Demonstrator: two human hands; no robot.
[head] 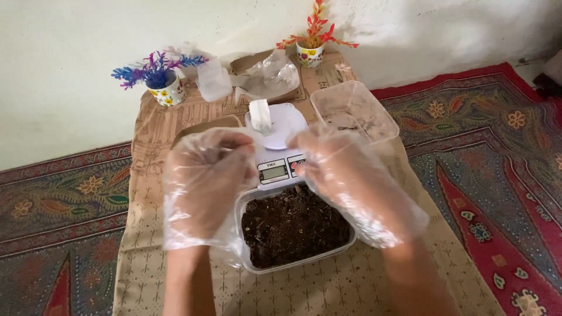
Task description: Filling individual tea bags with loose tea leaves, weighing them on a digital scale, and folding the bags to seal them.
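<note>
Both my hands wear loose clear plastic gloves. My left hand (205, 181) and my right hand (351, 175) hover with their backs up over a clear plastic tub of dark soil (293, 225). Their curled fingertips nearly meet at the front of a small white digital scale (275, 149). I see nothing held in either hand; the palms are hidden. A small white packet (260, 115) stands on the scale's round plate. An empty clear tub (354, 111) with traces of soil sits to the right of the scale.
All of this rests on a low table under a beige patterned cloth (328, 287). At its back stand a cup of blue artificial plants (161, 79), a cup of red ones (312, 44), a small clear container (213, 82) and crumpled plastic bags (272, 73). A patterned red carpet (497, 175) surrounds it.
</note>
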